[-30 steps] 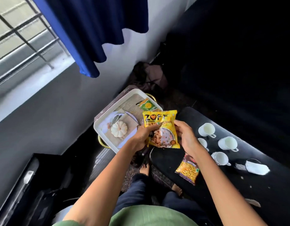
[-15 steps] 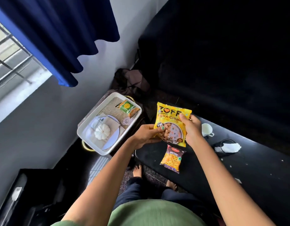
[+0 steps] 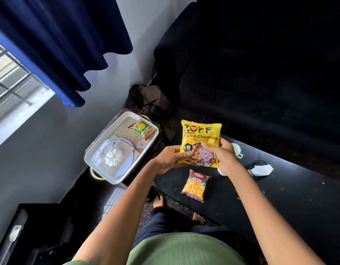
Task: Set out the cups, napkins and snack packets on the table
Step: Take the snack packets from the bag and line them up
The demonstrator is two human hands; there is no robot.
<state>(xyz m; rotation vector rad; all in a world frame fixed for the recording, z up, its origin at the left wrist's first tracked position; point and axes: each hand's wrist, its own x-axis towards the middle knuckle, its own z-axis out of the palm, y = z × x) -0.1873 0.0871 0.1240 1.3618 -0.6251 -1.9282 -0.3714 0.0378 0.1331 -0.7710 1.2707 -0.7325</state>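
Both hands hold a yellow soya chunks packet (image 3: 201,133) upright above the near left end of the black table (image 3: 280,197). My left hand (image 3: 170,159) grips its lower left corner, my right hand (image 3: 222,156) its lower right edge. A mixture snack packet (image 3: 196,185) lies flat on the table just below them. A white cup (image 3: 237,149) shows partly behind my right hand. A white napkin in a black holder (image 3: 261,168) sits to the right. A green snack packet (image 3: 143,129) lies in the white tray (image 3: 100,142).
The tray stands left of the table on a low stand and also holds a plate with a white pumpkin-shaped object (image 3: 113,157) and a clear lid. A dark sofa (image 3: 261,64) fills the far side. A blue curtain (image 3: 56,44) hangs by the window. My bare feet (image 3: 159,199) are below.
The yellow packet has been carried from beside the tray over to the table's edge. The view has swung left, so most of the cups are out of sight behind my right hand.
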